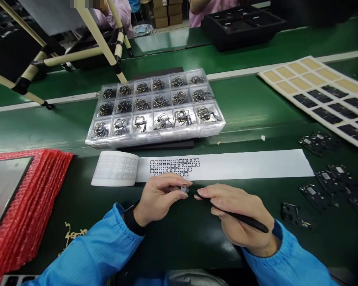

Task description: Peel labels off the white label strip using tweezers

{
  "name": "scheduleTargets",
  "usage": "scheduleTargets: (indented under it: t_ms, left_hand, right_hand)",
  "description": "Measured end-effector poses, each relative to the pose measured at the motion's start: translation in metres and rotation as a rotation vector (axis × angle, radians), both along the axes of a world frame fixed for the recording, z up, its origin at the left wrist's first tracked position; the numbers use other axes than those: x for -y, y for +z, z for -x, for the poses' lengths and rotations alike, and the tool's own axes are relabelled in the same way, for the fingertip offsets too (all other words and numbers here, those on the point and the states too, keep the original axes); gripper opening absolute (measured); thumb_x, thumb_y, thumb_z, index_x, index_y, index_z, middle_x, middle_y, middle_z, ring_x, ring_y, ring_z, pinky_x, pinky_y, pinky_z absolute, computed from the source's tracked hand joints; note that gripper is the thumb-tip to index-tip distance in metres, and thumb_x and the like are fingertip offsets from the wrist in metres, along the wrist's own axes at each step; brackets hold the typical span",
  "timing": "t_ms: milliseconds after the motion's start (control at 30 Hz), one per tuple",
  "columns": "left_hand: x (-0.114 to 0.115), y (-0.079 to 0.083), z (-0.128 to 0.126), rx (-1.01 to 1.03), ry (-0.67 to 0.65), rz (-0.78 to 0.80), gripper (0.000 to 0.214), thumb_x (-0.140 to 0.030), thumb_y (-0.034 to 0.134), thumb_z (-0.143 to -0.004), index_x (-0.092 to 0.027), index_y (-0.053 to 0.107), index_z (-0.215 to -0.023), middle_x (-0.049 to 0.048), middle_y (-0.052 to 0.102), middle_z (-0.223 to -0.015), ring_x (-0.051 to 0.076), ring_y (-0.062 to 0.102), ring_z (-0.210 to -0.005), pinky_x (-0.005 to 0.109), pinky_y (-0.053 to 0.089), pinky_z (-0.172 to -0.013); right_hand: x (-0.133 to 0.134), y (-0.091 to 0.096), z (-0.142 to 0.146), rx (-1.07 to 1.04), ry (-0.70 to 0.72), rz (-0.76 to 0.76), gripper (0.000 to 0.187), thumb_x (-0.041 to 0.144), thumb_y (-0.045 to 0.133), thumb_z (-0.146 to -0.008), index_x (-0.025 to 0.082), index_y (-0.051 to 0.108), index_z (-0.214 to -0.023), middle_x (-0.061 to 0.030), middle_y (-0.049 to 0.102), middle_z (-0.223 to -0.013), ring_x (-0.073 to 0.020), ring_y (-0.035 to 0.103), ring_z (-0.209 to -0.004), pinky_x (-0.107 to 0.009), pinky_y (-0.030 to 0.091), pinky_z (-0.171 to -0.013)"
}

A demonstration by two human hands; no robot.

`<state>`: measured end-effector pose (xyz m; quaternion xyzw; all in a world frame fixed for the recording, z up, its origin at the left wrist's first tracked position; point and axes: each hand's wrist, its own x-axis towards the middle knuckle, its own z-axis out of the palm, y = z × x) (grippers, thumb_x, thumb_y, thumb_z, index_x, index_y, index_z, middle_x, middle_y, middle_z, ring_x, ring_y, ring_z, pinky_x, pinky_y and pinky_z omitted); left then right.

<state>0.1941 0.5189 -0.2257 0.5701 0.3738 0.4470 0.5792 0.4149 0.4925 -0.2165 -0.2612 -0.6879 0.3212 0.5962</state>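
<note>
My left hand [159,197] is closed in a pinch around a small, shiny, greyish part [184,188] too small to name. In my right hand [244,212] lies a pair of slim black tweezers [247,222], their tip pointing left, close to the small part; whether they touch it I cannot tell. Just beyond my hands a white strip [241,167] with rows of small black square stickers [174,163] unrolls from a roll [115,169]. Behind it sits a clear compartment tray [155,137] with small black cable-like parts in its cells.
Red-wrapped panels [44,198] are stacked at the left. Several black parts [314,194] lie loose at the right, below a white-framed tray [312,79]. A tan pipe frame [77,55] stands at the back left, a black tray [241,28] at the back. People in pink sit opposite.
</note>
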Motion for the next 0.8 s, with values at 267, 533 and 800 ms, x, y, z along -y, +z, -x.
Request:
scheduleTargets:
  t_ms: [267, 533, 800]
  left_hand:
    - [-0.005, 0.003, 0.004, 0.039, -0.032, 0.008, 0.015, -0.01, 0.082, -0.08, -0.017, 0.082, -0.093, 0.0108, 0.078, -0.095, 0.02, 0.076, -0.081, 0.029, 0.066, -0.065]
    - [-0.004, -0.006, 0.009, 0.093, -0.018, 0.125, 0.024, -0.008, 0.084, -0.078, -0.016, 0.077, -0.099, 0.0103, 0.08, -0.097, 0.017, 0.077, -0.076, 0.025, 0.064, -0.066]
    - [0.0, -0.004, 0.011, 0.109, -0.016, 0.109, 0.023, -0.006, 0.079, -0.08, -0.018, 0.076, -0.099, 0.0091, 0.08, -0.099, 0.017, 0.076, -0.077, 0.025, 0.063, -0.065]
  right_hand:
    - [-0.008, 0.007, -0.002, 0.163, 0.143, -0.055, 0.056, -0.003, 0.053, -0.09, 0.025, 0.063, -0.138, -0.0131, 0.079, -0.115, -0.0286, 0.078, -0.102, -0.047, 0.069, -0.083]
    - [-0.01, 0.009, 0.0, 0.214, 0.153, 0.012, 0.053, 0.001, 0.053, -0.092, 0.027, 0.064, -0.137, -0.012, 0.08, -0.11, -0.0294, 0.078, -0.103, -0.048, 0.07, -0.083]
    - [-0.008, 0.002, -0.001, 0.202, 0.17, 0.025, 0.075, -0.014, 0.052, -0.072, 0.024, 0.066, -0.135, -0.0131, 0.079, -0.114, -0.0322, 0.077, -0.104, -0.048, 0.07, -0.085]
